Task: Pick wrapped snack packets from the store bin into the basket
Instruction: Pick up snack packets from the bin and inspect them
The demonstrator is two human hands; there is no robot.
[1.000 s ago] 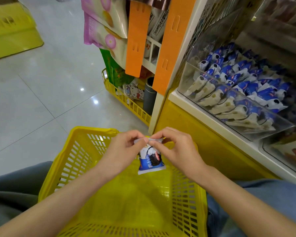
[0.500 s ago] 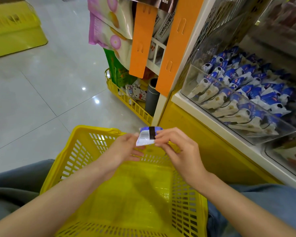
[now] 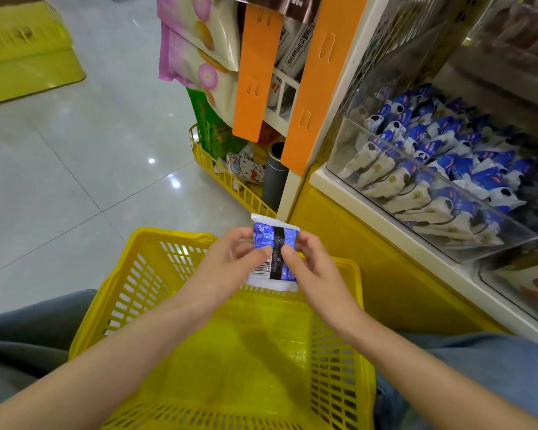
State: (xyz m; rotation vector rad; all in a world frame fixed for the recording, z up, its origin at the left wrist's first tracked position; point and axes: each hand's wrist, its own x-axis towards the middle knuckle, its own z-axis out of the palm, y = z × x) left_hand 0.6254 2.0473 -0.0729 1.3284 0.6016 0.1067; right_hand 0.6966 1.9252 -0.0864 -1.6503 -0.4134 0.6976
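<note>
Packet (image 3: 275,252), back seam and barcode toward the camera, pinched at one side by left hand (image 3: 230,259) and at the other by right hand (image 3: 312,270), above far rim of basket (image 3: 168,237); at right, clear bin (image 3: 370,169) of like blue-and-white packets on shelf (image 3: 385,226).

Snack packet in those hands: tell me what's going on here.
A person pinches one blue-and-white snack packet between the left hand and right hand, its barcode side facing up. It is above the yellow basket, not yet dropped in. The clear store bin on the shelf to the right holds many more packets.
</note>
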